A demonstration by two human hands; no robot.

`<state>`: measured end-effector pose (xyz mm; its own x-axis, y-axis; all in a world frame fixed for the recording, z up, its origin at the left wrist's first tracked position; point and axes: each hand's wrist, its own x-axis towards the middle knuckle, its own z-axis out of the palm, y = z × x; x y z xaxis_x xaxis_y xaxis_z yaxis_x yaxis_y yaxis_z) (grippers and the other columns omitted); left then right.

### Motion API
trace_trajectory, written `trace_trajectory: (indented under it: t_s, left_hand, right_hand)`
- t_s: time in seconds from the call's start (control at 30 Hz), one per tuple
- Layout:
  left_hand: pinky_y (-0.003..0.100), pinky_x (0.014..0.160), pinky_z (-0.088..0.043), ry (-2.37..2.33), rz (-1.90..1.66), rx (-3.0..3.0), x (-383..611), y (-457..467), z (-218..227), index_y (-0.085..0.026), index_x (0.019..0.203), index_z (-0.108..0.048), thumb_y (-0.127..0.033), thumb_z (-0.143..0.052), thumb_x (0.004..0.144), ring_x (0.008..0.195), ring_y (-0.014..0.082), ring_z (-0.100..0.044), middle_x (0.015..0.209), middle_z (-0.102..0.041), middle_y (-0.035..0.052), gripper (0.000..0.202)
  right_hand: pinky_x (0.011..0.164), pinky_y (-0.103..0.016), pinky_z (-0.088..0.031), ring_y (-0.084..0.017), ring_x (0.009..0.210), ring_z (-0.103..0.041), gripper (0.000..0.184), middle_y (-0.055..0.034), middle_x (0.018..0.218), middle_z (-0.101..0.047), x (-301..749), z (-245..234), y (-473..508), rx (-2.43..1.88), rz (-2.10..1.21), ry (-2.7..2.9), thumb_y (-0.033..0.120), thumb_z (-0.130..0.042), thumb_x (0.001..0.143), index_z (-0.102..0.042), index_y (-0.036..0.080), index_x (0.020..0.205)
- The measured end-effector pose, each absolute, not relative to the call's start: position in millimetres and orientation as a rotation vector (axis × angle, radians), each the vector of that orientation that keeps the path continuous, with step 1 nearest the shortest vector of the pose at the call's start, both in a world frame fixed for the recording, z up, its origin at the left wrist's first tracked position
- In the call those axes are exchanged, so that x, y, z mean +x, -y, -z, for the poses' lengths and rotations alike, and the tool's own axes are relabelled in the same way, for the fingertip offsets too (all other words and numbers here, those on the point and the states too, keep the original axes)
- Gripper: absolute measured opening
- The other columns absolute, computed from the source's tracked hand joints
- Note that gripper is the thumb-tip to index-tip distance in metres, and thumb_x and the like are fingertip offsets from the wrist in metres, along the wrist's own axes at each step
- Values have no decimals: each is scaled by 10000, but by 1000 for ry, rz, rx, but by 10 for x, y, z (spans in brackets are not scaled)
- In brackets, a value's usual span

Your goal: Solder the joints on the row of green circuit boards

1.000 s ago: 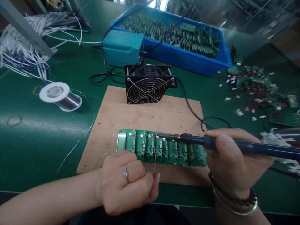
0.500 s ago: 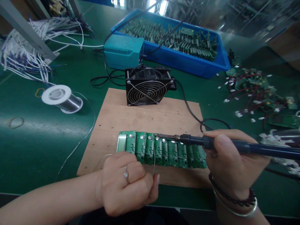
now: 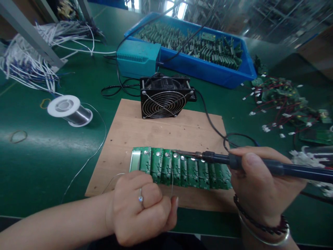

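Observation:
A row of overlapping green circuit boards (image 3: 155, 166) lies on a brown cardboard sheet (image 3: 122, 132). My right hand (image 3: 265, 180) is closed round the handle of a soldering iron (image 3: 214, 157), whose tip hovers over or touches the upper edge of the boards near the row's middle; contact cannot be told. My left hand (image 3: 145, 208) is closed in front of the boards, with a thin solder wire (image 3: 172, 178) pinched at the thumb and pointing up over them. The lower left of the row is partly hidden behind this hand.
Behind the boards stands a black fan (image 3: 165, 99). A solder spool (image 3: 70, 109) lies at left, below bundled white wires (image 3: 23, 59). A teal box (image 3: 139, 59) and a blue bin (image 3: 208, 71) of boards are at the back. Wired boards (image 3: 281, 97) lie at right.
The soldering iron and my right hand have shifted slightly right and down. My left hand, still pinching the solder wire, has barely moved. The whole view has shifted slightly.

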<state>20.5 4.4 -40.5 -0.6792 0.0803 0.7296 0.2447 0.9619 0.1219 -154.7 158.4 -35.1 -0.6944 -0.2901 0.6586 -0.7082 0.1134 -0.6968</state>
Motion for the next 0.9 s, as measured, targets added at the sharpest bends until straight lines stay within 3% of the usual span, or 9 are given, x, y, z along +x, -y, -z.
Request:
trace_trajectory:
  t_s: [0.33, 0.67, 0.9]
  left_hand:
    - [281, 443, -339, 2346, 260, -195, 217, -19, 421, -180, 702, -549, -151, -631, 839, 471, 96, -387, 511, -469, -65, 162]
    - [285, 433, -334, 2349, 253, -208, 179, -10, 362, -172, 677, -560, -146, -607, 858, 474, 101, -387, 507, -465, -55, 189]
    - [284, 438, -325, 2333, 274, -219, 173, 9, 386, -170, 697, -546, -139, -592, 868, 474, 101, -378, 500, -462, -56, 180]
  right_hand:
    - [498, -256, -455, -136, 547, -573, 156, -8, 648, -632, -1570, 370, -1614, 994, -1535, 2047, 141, -584, 813, -651, 181, 679]
    - [423, -218, -378, -91, 470, -523, 156, 32, 638, -651, -1557, 363, -1578, 1027, -1625, 2039, 239, -612, 837, -680, 205, 701]
    - [474, -222, -432, -104, 513, -556, 142, 20, 649, -652, -1576, 385, -1590, 1047, -1579, 2033, 211, -600, 839, -677, 203, 720]
